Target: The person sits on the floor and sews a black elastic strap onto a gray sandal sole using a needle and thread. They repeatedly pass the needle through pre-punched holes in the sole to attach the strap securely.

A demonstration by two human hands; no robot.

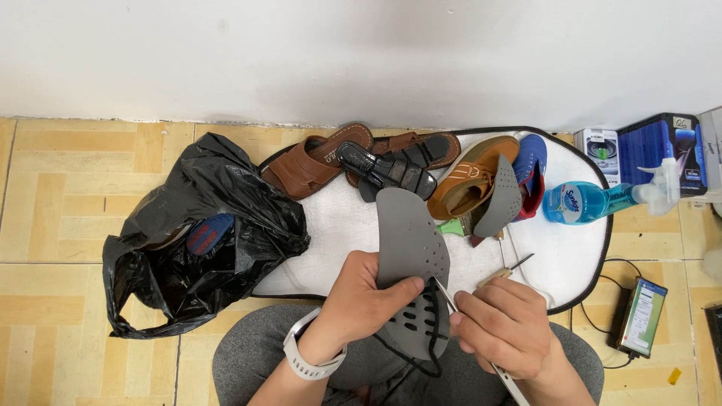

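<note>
**Grey insole pinned in the left hand, metal tool meeting it from the right**

The left hand [366, 297] is clamping a grey perforated insole [412, 248], thumb lying across its lower half and fingers wrapping behind, so the grip is closing firmly on the piece. The insole is standing with its long axis running away from the person, toe end reaching toward the shoes on the white mat [571, 256], heel end sitting over the lap. A black cord [410, 361] is looping below the insole's heel end.

The right hand [505, 323] is sitting just right of the insole, fingers pinching a thin metal tool [445, 295] whose tip is touching the insole's right edge; its shaft is slanting down past the wrist. So the insole is lying left of the right-hand grip, and the left hand is the nearer one, already on it.

Beyond the insole, on the mat, brown sandals [316, 162], a black sandal [387, 171], a tan shoe [470, 180] and a blue shoe [530, 162] are lying with a second grey insole [500, 203] leaning on them. Left of the insole, a black plastic bag [203, 240] is gaping open with a blue-and-red shoe sole [209, 233] showing inside. Right of the insole, a blue spray bottle [594, 201] is lying on its side by the mat's edge.
</note>
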